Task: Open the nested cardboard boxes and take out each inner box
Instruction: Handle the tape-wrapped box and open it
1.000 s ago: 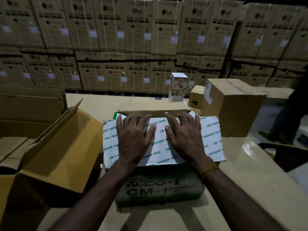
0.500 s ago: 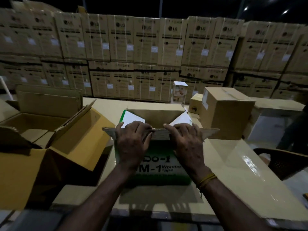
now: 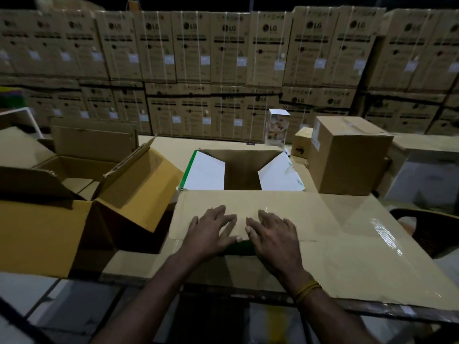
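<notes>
We now press both spread hands, left hand (image 3: 211, 227) and right hand (image 3: 272, 234), flat on the near flap (image 3: 248, 207), just folded down toward six o'clock, so the box (image 3: 244, 170) stands open for reaching inside.

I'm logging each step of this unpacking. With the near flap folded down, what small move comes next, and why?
Probably fold the two white side flaps outward. Both hands lie flat on the near flap, but those flaps slant over the green-edged box's opening, narrowing access inside.
</notes>
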`<move>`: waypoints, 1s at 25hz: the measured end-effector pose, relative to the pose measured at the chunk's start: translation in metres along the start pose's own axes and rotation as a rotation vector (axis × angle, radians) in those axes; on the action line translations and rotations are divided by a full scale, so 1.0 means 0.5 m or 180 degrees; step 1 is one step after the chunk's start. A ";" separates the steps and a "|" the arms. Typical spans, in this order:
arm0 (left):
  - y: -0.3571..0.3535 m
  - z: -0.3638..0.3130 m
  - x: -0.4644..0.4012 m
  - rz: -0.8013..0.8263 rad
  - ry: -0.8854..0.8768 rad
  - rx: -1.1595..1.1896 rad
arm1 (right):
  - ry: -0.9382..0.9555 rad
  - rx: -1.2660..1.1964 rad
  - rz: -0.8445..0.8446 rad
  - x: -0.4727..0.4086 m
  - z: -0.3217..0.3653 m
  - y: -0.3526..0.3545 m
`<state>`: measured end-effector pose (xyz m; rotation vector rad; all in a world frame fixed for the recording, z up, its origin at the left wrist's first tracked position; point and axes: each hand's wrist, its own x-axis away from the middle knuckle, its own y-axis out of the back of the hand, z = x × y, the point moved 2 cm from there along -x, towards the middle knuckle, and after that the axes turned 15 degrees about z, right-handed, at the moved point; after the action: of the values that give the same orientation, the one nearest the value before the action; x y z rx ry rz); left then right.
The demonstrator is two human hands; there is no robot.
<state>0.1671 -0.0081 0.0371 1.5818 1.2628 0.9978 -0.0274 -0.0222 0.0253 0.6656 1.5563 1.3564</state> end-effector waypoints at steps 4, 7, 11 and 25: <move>-0.006 0.023 -0.066 -0.0046 0.0063 -0.0261 | -0.0190 -0.0013 0.0891 -0.045 -0.038 -0.055; 0.016 0.042 -0.136 -0.0095 0.0163 -0.0606 | -0.0108 -0.0026 0.0826 -0.088 -0.057 -0.070; -0.002 0.048 -0.192 -0.0480 0.0261 -0.1000 | -0.0153 0.0144 0.0456 -0.137 -0.073 -0.091; 0.082 0.001 -0.398 0.0267 0.0186 0.0801 | -0.1277 -0.0581 -0.0310 -0.277 -0.125 -0.029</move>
<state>0.1461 -0.2089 0.0612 1.8217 1.4164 0.9726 -0.0230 -0.1728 0.0490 0.6895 1.1173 1.1887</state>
